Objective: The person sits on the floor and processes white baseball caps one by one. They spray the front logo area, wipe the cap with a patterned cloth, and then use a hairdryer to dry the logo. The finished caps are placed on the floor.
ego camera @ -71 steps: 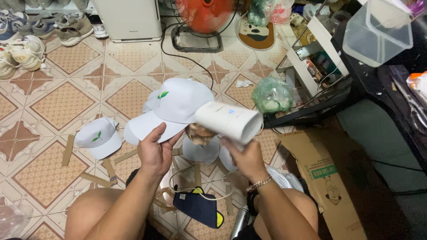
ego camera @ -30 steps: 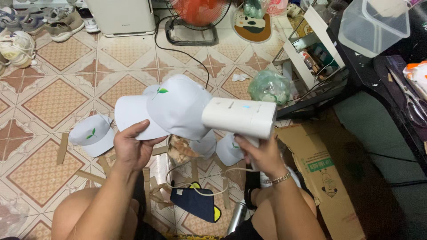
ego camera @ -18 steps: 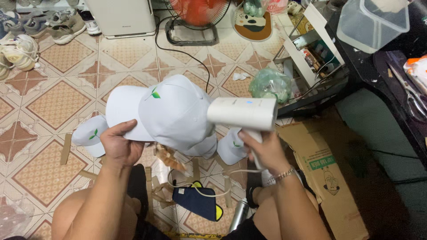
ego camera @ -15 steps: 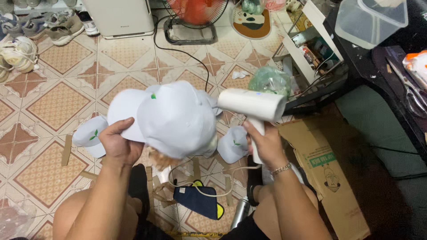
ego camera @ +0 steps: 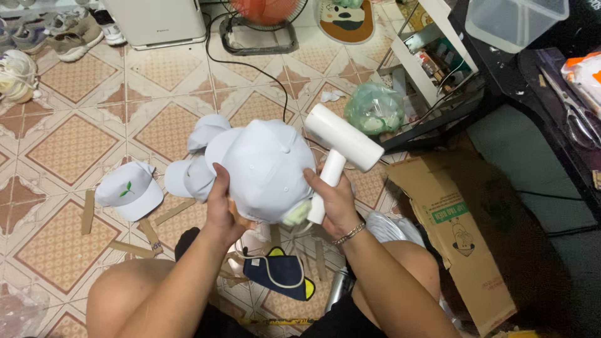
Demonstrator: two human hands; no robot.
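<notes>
My left hand [ego camera: 220, 208] grips the lower left side of a white cap [ego camera: 266, 166], held crown-up above my knees. My right hand [ego camera: 332, 201] holds the handle of a white lint roller [ego camera: 342, 138], its thumb also pressing the cap's right edge. The roller head sits tilted just right of the cap's crown, touching or nearly touching it. Other white caps [ego camera: 195, 170] lie in a pile on the floor behind the held one. One more white cap with a green leaf mark [ego camera: 128, 190] lies apart to the left.
Cardboard strips [ego camera: 87, 211] are scattered on the tiled floor. A dark blue and yellow pouch [ego camera: 280, 273] lies between my legs. An open cardboard box [ego camera: 455, 219] is at the right, a green plastic bag [ego camera: 375, 108] and a white shelf [ego camera: 421, 57] beyond, a fan base [ego camera: 260, 34] at the top.
The cap has turned so its crown faces up and dropped lower. The roller has tilted and swung closer to the cap's right side; my right thumb now rests on the cap.
</notes>
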